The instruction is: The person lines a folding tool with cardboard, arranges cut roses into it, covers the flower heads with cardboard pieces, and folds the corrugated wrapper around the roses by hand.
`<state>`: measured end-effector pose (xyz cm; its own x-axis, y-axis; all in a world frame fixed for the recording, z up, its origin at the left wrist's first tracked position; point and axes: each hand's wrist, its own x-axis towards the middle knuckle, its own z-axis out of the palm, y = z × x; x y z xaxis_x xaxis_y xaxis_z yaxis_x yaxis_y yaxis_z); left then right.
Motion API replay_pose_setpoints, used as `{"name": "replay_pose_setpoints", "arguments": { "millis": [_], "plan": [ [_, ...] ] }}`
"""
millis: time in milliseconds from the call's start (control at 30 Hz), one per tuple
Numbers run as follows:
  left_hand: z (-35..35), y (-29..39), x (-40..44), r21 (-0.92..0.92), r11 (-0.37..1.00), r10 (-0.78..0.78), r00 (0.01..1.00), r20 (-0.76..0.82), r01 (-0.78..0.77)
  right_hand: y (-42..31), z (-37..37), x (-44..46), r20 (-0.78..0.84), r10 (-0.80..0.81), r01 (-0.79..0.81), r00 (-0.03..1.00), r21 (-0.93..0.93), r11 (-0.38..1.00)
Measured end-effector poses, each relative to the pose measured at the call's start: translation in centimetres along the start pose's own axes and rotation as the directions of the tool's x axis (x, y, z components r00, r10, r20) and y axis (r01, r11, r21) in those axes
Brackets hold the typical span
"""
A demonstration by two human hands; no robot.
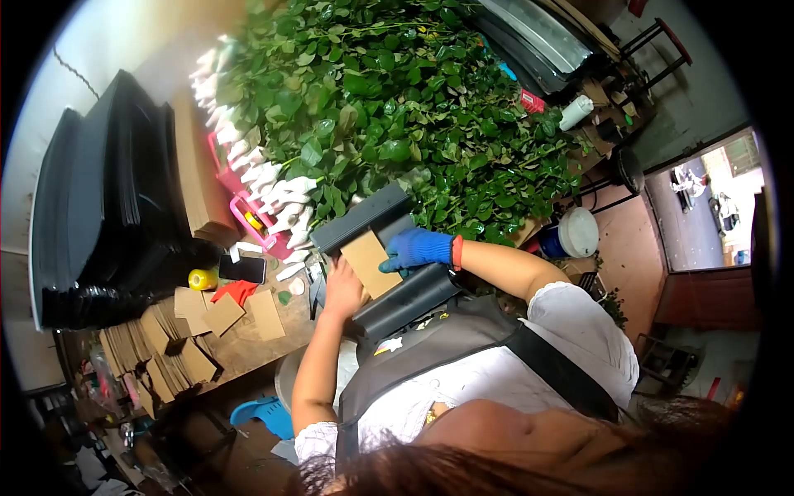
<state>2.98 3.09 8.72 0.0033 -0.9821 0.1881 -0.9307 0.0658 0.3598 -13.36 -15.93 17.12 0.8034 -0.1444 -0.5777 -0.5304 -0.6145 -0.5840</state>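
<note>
A small brown cardboard piece [370, 263] lies between my hands, over a dark folded sheet that looks like plastic. One raised side of this black sheet [364, 218] stands beyond the cardboard, the other close to my apron. My left hand [342, 288] is bare and closed at the cardboard's left edge, its fingertips partly hidden. In a blue knitted glove, my right hand [413, 251] grips the cardboard's right edge, thumb on top. Just left of my left hand, scissors [316, 289] rest on the table.
Leafy green stems [372, 107] with white-wrapped ends [285, 207] cover the table's far part. Stacked black sheets [116, 207] stand at left. Cardboard pieces [266, 314], a phone [242, 269], yellow tape [201, 279] and a red cloth [236, 293] lie nearby. A white bucket [578, 232] stands right.
</note>
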Motion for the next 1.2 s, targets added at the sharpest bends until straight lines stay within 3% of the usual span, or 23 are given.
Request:
{"name": "replay_pose_setpoints", "arguments": {
  "millis": [67,167,200,233,300,333,367,433,500,567,633,700,800,900,933,1000,1067,1200],
  "plan": [
    [-2.0,0.7,-1.1,0.029,0.996,-0.083,0.986,-0.147,0.088,-0.1,0.0,0.4,0.014,-0.001,0.002,1.000,-0.029,1.000],
    [-5.1,1.4,-1.5,-0.123,0.983,-0.165,0.959,-0.229,0.140,0.4,0.7,1.4,-0.011,-0.024,0.023,1.000,-0.146,0.989],
    [-5.5,2.0,-0.7,-0.157,0.984,-0.129,0.937,-0.323,0.081,0.6,1.1,1.9,-0.029,-0.028,0.022,0.999,-0.194,0.981],
    [-6.2,2.8,0.4,-0.198,0.979,-0.110,0.947,-0.300,0.051,0.7,1.3,2.0,-0.045,-0.031,0.019,0.999,-0.247,0.969],
    [-6.2,3.6,2.0,-0.262,0.963,-0.081,0.993,-0.080,0.057,0.5,1.4,1.5,-0.059,-0.052,0.038,0.997,-0.219,0.975],
    [-4.7,3.5,2.1,-0.267,0.954,-0.146,0.989,-0.005,0.140,0.6,1.6,1.3,-0.081,-0.068,0.050,0.994,-0.208,0.977],
    [-4.2,3.6,2.2,-0.258,0.954,-0.159,0.987,-0.009,0.152,0.8,1.8,1.2,-0.106,-0.084,0.062,0.991,-0.196,0.979],
    [-4.0,3.1,2.2,-0.230,0.960,-0.167,0.986,-0.015,0.160,-0.1,0.3,-0.7,-0.090,-0.285,0.230,0.954,-0.387,0.893],
    [-3.9,3.3,1.9,-0.222,0.962,-0.170,0.985,-0.027,0.160,-0.4,-2.4,-3.0,-0.360,-0.449,0.488,0.818,0.020,0.873],
    [-4.4,4.2,2.0,-0.218,0.957,-0.202,0.979,-0.024,0.192,0.5,-6.1,-3.9,-0.727,-0.289,0.464,0.622,0.046,0.884],
    [-4.1,4.4,1.9,-0.213,0.956,-0.210,0.977,-0.024,0.200,4.4,-11.3,-1.7,-0.905,-0.219,0.459,0.366,-0.029,0.888],
    [-4.3,4.6,2.1,-0.206,0.959,-0.207,0.977,-0.044,0.194,8.8,-14.7,1.5,-0.959,-0.181,0.029,0.218,-0.179,0.983],
    [-4.5,4.9,2.3,-0.242,0.947,-0.223,0.975,-0.023,0.211,14.6,-15.2,6.3,-0.838,-0.278,-0.356,0.470,-0.468,0.809],
    [-4.9,4.9,2.2,-0.270,0.935,-0.236,0.972,0.013,0.230,14.1,-18.1,5.4,-0.769,-0.165,-0.189,0.618,-0.349,0.918],
    [-4.9,4.9,2.1,-0.274,0.932,-0.243,0.970,0.010,0.236,13.8,-18.0,4.0,-0.868,-0.359,-0.093,0.344,-0.411,0.907],
    [-4.9,5.0,2.2,-0.276,0.930,-0.250,0.968,0.012,0.244,8.7,-19.8,-1.2,-0.867,-0.479,-0.102,0.137,-0.494,0.864],
    [-5.1,5.1,2.4,-0.265,0.930,-0.260,0.966,0.015,0.254,4.1,-21.9,-5.8,-0.832,-0.549,-0.151,0.082,-0.555,0.818],
    [-5.4,5.2,2.6,-0.271,0.927,-0.264,0.964,0.021,0.259,-1.5,-27.2,-7.7,-0.681,-0.730,-0.070,-0.057,-0.727,0.683]
  ]
}}
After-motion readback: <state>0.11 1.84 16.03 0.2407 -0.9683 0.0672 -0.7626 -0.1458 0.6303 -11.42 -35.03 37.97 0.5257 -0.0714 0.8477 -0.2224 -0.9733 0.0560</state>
